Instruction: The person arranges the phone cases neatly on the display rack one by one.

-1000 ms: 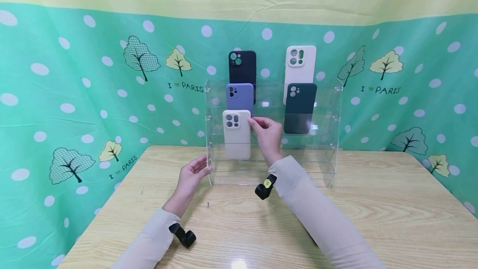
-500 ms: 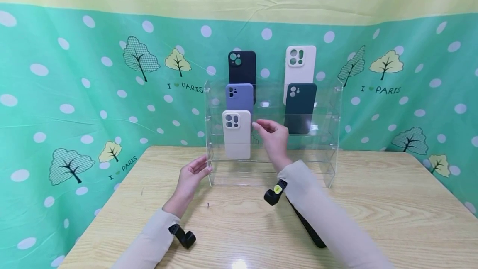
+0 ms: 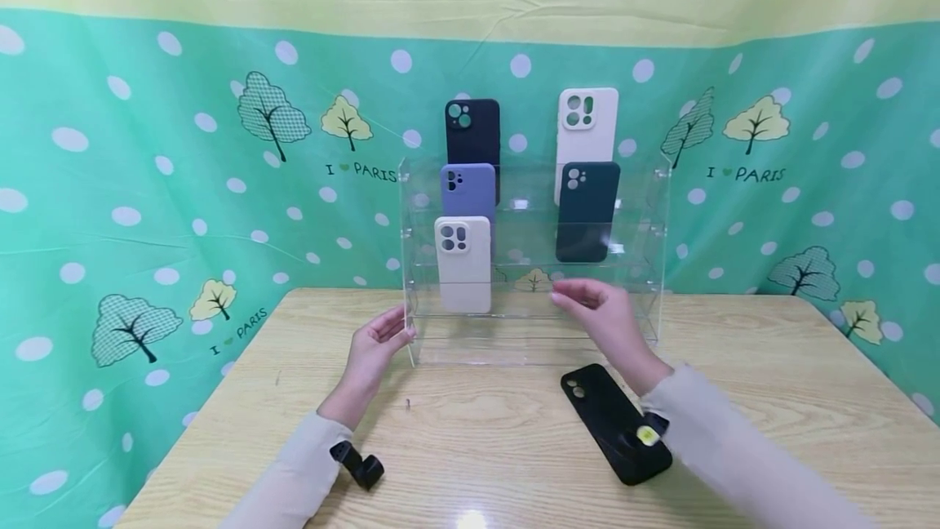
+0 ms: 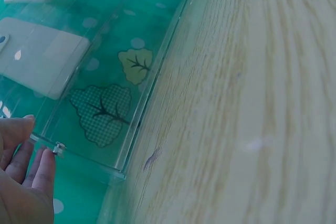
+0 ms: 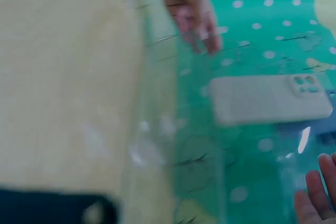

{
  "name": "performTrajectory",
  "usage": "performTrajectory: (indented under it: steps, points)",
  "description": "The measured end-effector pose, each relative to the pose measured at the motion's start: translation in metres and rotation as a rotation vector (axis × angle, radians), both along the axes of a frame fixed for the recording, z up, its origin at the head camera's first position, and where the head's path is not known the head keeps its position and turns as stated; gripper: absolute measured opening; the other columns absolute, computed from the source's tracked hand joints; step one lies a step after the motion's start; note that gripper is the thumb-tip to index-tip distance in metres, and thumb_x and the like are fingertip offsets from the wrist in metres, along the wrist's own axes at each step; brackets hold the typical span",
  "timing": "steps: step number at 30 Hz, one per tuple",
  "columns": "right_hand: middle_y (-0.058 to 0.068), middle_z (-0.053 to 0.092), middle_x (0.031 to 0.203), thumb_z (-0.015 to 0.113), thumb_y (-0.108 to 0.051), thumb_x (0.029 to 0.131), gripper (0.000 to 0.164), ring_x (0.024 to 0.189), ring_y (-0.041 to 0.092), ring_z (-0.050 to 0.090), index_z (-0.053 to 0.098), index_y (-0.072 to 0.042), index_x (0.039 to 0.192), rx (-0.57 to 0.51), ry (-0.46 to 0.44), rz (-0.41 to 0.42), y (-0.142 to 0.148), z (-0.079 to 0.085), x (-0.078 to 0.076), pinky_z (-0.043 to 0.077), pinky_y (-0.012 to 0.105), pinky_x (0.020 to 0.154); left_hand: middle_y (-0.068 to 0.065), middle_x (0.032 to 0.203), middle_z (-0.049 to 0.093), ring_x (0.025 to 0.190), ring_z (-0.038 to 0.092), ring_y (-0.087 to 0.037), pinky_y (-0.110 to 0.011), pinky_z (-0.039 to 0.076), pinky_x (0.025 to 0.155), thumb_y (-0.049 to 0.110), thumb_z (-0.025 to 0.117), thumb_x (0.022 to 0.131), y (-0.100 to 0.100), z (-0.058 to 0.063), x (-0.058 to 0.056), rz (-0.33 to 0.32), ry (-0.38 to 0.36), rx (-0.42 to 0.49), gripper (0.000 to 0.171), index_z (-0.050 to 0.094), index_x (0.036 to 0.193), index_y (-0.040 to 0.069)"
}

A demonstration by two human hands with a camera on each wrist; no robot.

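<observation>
A clear acrylic display stand [image 3: 529, 325] with stepped tiers stands on the table. My left hand [image 3: 378, 349] pinches its left side panel; in the left wrist view the thumb and fingers [image 4: 44, 174] lie on either side of the edge. My right hand [image 3: 605, 321] is in front of the stand's right half, fingers loosely bent and holding nothing. A white phone case [image 3: 464, 268] stands in the front tier at left, with a purple phone case [image 3: 468, 190] and a black phone case [image 3: 472, 133] behind it.
At right on the stand are a dark green phone case [image 3: 587, 211] and, behind it, another white phone case [image 3: 587, 125]. A black phone case [image 3: 605, 415] lies on the wooden table [image 3: 470, 439] below my right wrist. A green patterned cloth [image 3: 184, 211] hangs behind.
My right hand has let go of the front white phone case and moved right and down. The black phone case on the table has come out from behind the right forearm. The left hand stays put.
</observation>
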State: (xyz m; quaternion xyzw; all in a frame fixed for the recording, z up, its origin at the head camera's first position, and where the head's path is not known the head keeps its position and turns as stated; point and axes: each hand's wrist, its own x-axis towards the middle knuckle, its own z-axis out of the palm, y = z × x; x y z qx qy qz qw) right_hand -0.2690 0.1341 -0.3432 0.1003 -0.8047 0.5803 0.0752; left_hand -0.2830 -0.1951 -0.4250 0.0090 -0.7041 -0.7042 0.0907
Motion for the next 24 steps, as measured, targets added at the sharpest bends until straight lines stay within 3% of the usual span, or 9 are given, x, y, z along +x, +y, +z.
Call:
performTrajectory:
  steps: [4, 9, 17, 24]
  points:
    - [0.009, 0.067, 0.113, 0.069, -0.037, 0.085, 0.044, 0.099, 0.012, 0.063, 0.065, -0.007, 0.116, 0.073, -0.033, 0.026, 0.022, -0.021, 0.012, 0.052, 0.019, 0.083, -0.021, 0.128, 0.056, 0.105, 0.060, -0.009, -0.018, 0.049, 0.089, -0.002, 0.066, 0.084, -0.001, 0.000, -0.001, 0.010, -0.011, 0.006, 0.046, 0.053, 0.128, -0.001]
    - [0.015, 0.067, 0.112, 0.069, -0.026, 0.087, 0.040, 0.097, 0.015, 0.064, 0.063, 0.001, 0.115, 0.130, -0.055, 0.030, 0.045, -0.047, 0.023, 0.051, 0.016, 0.081, -0.020, 0.130, 0.055, 0.111, 0.058, -0.016, -0.018, 0.049, 0.090, -0.003, 0.065, 0.084, 0.000, 0.000, 0.000, -0.003, -0.021, 0.005, 0.047, 0.052, 0.129, 0.000]
    - [0.019, 0.062, 0.119, 0.072, -0.029, 0.084, 0.051, 0.112, 0.036, 0.056, 0.058, 0.003, 0.121, 0.292, -0.143, 0.029, 0.060, -0.074, 0.032, 0.050, 0.045, 0.093, -0.021, 0.130, 0.055, 0.114, 0.057, -0.021, -0.018, 0.050, 0.089, -0.004, 0.065, 0.083, 0.001, 0.001, 0.001, 0.001, -0.022, 0.023, 0.047, 0.052, 0.129, -0.002]
    - [0.025, 0.054, 0.128, 0.075, -0.033, 0.079, 0.065, 0.112, 0.039, 0.055, 0.051, 0.004, 0.127, 0.350, -0.171, -0.032, 0.058, -0.088, 0.036, 0.049, 0.047, 0.091, -0.022, 0.128, 0.055, 0.108, 0.060, -0.015, -0.020, 0.050, 0.089, -0.003, 0.067, 0.082, 0.000, -0.001, 0.000, -0.001, -0.002, 0.026, 0.048, 0.053, 0.128, -0.003]
